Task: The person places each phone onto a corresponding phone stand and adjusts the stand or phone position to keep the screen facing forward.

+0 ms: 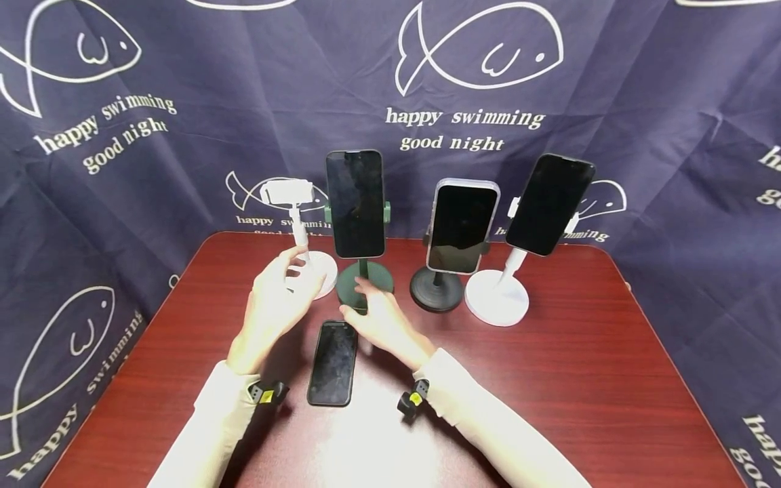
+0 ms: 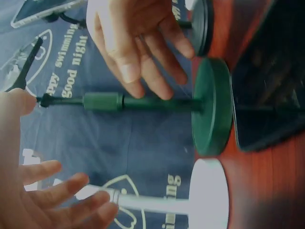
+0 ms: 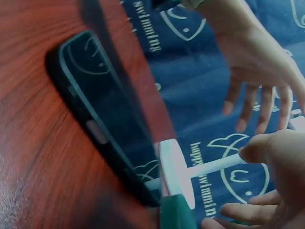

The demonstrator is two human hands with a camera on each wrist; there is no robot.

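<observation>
My left hand point(image 1: 277, 298) is raised near the white phone stand point(image 1: 299, 227), whose holder carries no phone. Its fingers are spread and loosely bent, with nothing in them. To its right, my right hand point(image 1: 387, 322) hovers in front of the green stand's base point(image 1: 379, 278), fingers relaxed and holding nothing. In the left wrist view both hands appear apart from the green post point(image 2: 147, 104). Flat on the table below the hands lies a black phone point(image 1: 332, 366), its screen dark; it also shows in the right wrist view point(image 3: 109, 105).
A dark phone point(image 1: 356, 203) sits upright in the green stand. Right of it, a pale-cased phone point(image 1: 462, 227) is clamped in a black stand point(image 1: 436, 290), and another phone point(image 1: 549, 203) leans in a second white stand point(image 1: 497, 298). A printed curtain point(image 1: 342, 88) hangs behind the red-brown table point(image 1: 579, 379).
</observation>
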